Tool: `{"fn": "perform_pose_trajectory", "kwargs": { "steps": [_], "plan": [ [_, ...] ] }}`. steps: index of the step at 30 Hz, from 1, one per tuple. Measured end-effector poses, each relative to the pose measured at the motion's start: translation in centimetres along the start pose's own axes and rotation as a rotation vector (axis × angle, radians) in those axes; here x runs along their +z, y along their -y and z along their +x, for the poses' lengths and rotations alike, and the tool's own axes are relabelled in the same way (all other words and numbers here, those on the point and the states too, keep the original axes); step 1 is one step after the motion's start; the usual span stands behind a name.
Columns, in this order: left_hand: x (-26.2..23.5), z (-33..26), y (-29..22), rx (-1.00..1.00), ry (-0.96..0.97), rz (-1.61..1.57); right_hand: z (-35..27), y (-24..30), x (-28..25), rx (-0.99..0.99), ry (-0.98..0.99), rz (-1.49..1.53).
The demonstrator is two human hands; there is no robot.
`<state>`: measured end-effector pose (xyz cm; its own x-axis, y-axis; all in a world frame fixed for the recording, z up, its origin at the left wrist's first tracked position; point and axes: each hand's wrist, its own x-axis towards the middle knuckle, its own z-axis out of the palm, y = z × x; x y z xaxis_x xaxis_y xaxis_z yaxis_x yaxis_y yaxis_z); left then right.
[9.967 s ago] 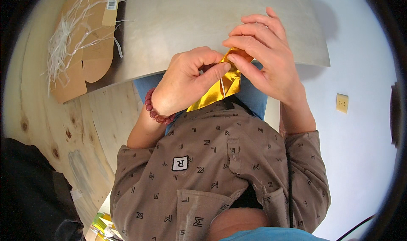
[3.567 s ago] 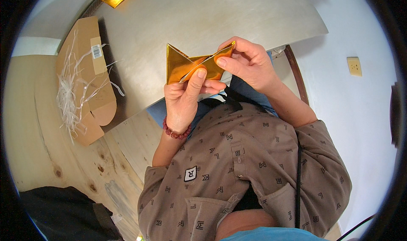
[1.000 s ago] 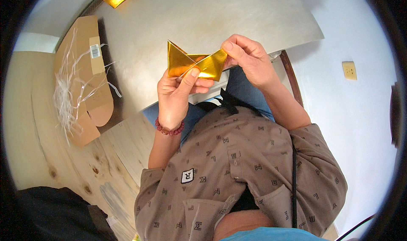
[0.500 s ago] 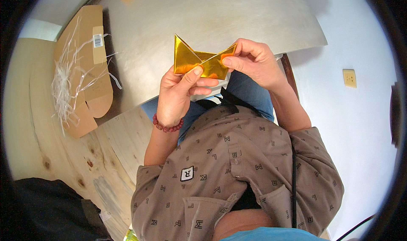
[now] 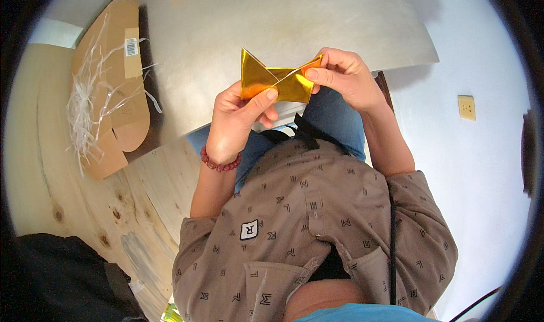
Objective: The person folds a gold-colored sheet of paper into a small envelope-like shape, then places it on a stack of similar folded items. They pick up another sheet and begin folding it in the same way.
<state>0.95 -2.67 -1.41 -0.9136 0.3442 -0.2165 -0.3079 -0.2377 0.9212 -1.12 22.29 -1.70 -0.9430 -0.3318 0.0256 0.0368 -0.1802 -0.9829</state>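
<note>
Being folded above the lap, in front of the grey table: gold paper, creased into a pointed shape with one peak rising at its left. Being clamped at both ends, left hand pinching the lower left edge under the thumb, right hand pinching the right tip between thumb and forefinger. Advisable: keeping edges aligned before pressing any crease, holding the foil taut without tearing. Lying well apart to the left, a cardboard box with white shredded filler.
</note>
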Motion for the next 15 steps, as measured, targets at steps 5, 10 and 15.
{"fn": "perform_pose_trajectory", "kwargs": {
  "steps": [5,10,15],
  "plan": [
    [0.4,0.3,0.3,0.007,-0.035,-0.128,0.3,0.2,0.2,0.093,-0.009,0.075],
    [0.9,0.6,0.0,0.022,-0.092,-0.138,-0.1,0.3,1.0,0.148,0.034,0.015],
    [1.2,0.4,-0.3,-0.040,-0.129,-0.174,0.2,-0.3,0.3,0.198,0.067,-0.022]
  ]
}}
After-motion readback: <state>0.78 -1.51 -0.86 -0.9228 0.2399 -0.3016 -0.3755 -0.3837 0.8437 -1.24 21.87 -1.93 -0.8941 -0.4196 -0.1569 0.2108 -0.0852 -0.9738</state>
